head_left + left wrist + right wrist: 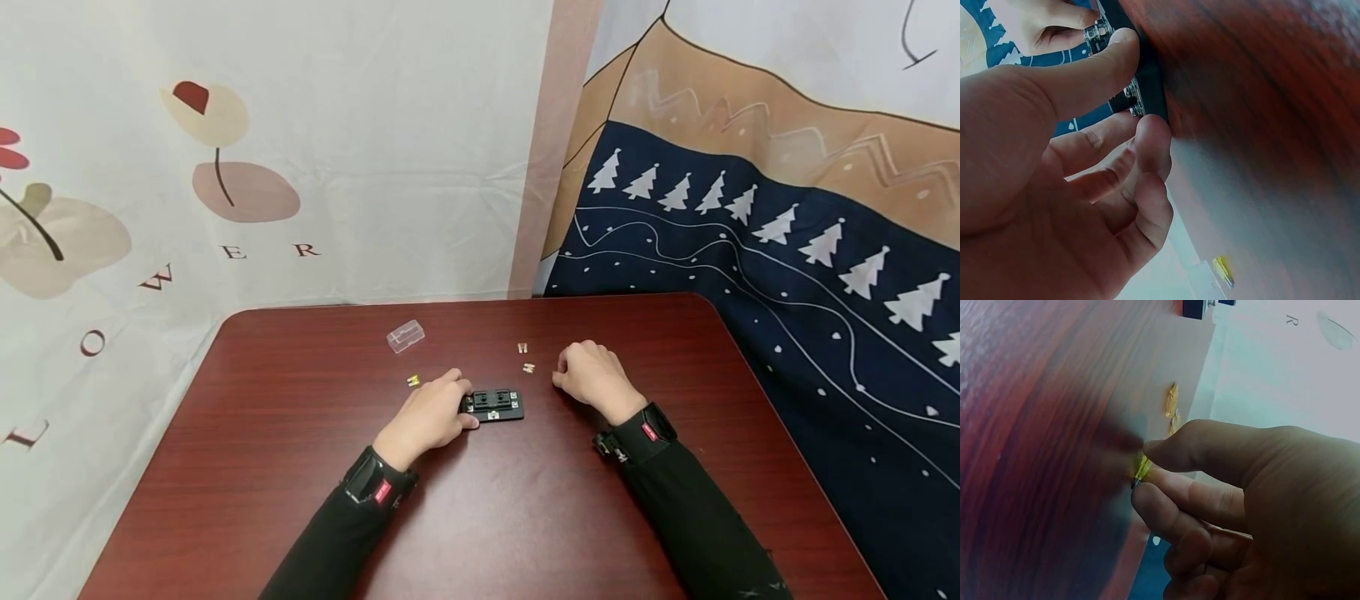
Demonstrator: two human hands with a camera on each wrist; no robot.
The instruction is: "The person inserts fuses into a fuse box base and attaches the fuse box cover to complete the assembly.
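My left hand [429, 414] grips the left end of a black fuse block [492, 406], thumb on its near side and fingers at its far side. Metal terminals show on the block, which lies flat on the table in the head view. To the right of it, my right hand [597, 379] pinches a small yellow blade fuse [1142, 466] between thumb and fingertips, low over the tabletop; the head view hides this fuse. Another yellow blade fuse [413, 381] lies just left of my left hand. Two amber blade fuses, one farther back [522, 348], lie between the hands.
Toward the back of the brown table [300, 433] lies a clear plastic cover [406, 337]. A pale printed curtain [420, 167] and a dark blue one with white trees [675, 242] hang behind the table's far edge and right side.
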